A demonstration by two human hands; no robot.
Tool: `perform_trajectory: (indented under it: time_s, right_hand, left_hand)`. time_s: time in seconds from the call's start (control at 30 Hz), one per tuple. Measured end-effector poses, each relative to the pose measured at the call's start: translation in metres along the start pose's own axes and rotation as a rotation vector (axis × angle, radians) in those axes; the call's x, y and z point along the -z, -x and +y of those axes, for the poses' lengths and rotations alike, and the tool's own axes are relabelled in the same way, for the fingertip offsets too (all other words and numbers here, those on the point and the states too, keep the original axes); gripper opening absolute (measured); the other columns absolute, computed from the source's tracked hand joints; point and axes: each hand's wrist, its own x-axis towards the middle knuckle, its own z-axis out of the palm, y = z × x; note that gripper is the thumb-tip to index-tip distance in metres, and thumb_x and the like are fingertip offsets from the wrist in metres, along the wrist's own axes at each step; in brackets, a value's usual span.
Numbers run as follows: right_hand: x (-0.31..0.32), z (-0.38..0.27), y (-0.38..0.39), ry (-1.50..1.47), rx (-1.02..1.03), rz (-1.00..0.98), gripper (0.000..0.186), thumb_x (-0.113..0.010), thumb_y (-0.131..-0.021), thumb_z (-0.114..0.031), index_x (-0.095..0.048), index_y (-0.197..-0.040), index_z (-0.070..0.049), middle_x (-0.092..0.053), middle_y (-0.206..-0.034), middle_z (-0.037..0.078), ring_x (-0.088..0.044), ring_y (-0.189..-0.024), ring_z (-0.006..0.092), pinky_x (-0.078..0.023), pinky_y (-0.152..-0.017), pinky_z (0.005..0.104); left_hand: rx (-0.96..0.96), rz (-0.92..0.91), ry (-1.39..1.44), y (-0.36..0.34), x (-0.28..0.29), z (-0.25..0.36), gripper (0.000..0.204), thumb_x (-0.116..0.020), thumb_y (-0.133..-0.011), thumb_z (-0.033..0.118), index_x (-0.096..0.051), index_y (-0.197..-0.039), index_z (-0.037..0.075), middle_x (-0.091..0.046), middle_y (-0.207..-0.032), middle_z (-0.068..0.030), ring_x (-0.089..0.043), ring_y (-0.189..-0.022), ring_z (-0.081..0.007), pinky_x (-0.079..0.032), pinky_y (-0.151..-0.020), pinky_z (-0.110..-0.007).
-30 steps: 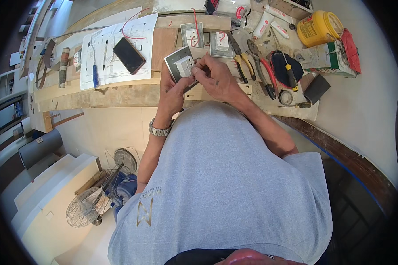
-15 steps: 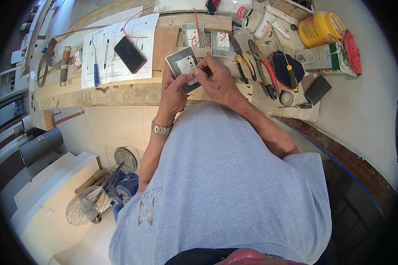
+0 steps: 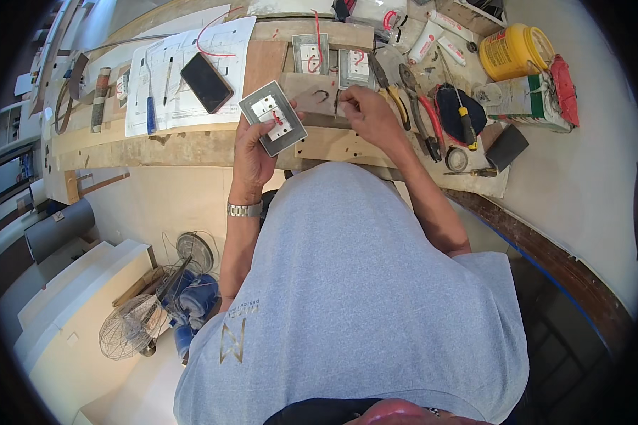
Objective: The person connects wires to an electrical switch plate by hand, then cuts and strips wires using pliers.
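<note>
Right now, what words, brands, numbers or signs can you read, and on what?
Grey T-shirt: gold emblem with small lettering, not copied.
Yellow tub: label print, not copied.
White tube: red print, too small.
Drawing sheet: print too small.
Socket plate in the left hand: none legible.

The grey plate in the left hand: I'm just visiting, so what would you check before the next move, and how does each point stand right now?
1. Grey plate held: ok, the left hand grips it.
2. Both hands steadying it: not ok, the right hand is apart from it.
3. Red wire firmly fixed: cannot tell, too small to see.
4. Right fingertips empty: cannot tell, anything pinched there is unclear.
5. Red-handled pliers nearby: ok, lying to the right of the right hand.
6. Bench uncluttered: not ok, tools and paper lie about.
</note>
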Motion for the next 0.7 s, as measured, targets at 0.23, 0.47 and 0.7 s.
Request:
perform_trajectory:
  time_s: [0.23, 0.47, 0.7]
  right_hand:
    - [-0.003, -0.001, -0.008, 0.403, 0.287, -0.033, 0.037, -0.064, -0.089, 0.001, -0.073, -0.122, -0.01, -0.06, -0.11, 0.017, -0.069, -0.104, 0.0394, -0.058, -0.086, 0.0502]
    - [0.008, -0.003, -0.013, 0.39, 0.224, -0.076, 0.035, -0.061, -0.091, 0.003, -0.075, -0.121, -0.01, -0.06, -0.107, 0.016, -0.068, -0.105, 0.0376, -0.058, -0.086, 0.0484]
    - [-0.005, -0.002, -0.017, 0.379, 0.367, -0.036, 0.025, -0.063, -0.091, 0.0, -0.077, -0.109, -0.006, -0.06, -0.106, 0.017, -0.067, -0.103, 0.0365, -0.057, -0.086, 0.0489]
  left_hand:
    - [0.023, 0.011, 0.053, 0.004, 0.006, 0.002, 0.065, -0.061, -0.097, 0.011, -0.041, -0.158, 0.001, -0.061, -0.145, -0.0309, -0.066, -0.13, -0.0443, -0.055, -0.114, -0.051]
    - [0.013, 0.042, 0.054, 0.011, 0.024, 0.002, 0.061, -0.062, -0.1, 0.014, -0.044, -0.157, 0.0, -0.062, -0.145, -0.0296, -0.066, -0.132, -0.0435, -0.054, -0.114, -0.052]
    - [0.025, 0.063, 0.032, 0.023, 0.031, -0.002, 0.06, -0.061, -0.1, 0.014, -0.044, -0.156, 0.0, -0.063, -0.143, -0.0289, -0.065, -0.132, -0.0445, -0.054, -0.114, -0.052]
